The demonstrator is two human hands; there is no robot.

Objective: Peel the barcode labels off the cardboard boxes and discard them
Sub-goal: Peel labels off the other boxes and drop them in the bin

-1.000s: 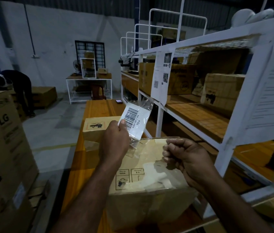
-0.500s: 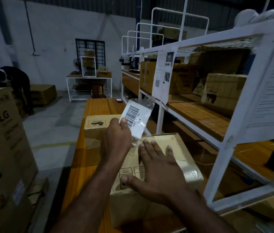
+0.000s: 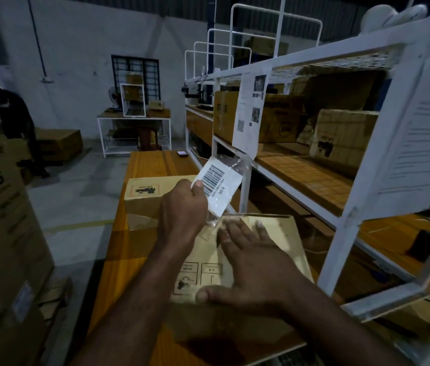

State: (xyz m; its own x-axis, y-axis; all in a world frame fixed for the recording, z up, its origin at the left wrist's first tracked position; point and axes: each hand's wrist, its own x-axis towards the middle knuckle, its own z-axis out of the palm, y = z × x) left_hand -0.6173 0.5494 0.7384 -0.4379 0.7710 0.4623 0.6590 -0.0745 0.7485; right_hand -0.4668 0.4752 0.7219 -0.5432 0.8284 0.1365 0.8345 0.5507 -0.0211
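Observation:
A cardboard box (image 3: pixel 282 239) lies on the wooden bench right in front of me. My left hand (image 3: pixel 182 212) pinches a white barcode label (image 3: pixel 219 188) backed by clear tape and holds it up above the box's far edge; the tape's lower end still reaches down to the box top. My right hand (image 3: pixel 250 270) rests flat on the box top, fingers spread, pressing it down. A second, smaller cardboard box (image 3: pixel 145 199) sits just behind on the bench, partly hidden by my left hand.
The orange wooden bench (image 3: pixel 153 162) runs away from me, with a phone (image 3: pixel 182 153) at its far end. A white metal rack (image 3: pixel 361 165) with boxes stands close on the right. Large LG cartons (image 3: pixel 0 233) stack on the left. A person (image 3: pixel 10 122) bends over far left.
My right hand left its grip on the box's edge and came down flat on the top. My left hand keeps the label raised, nearly unmoved.

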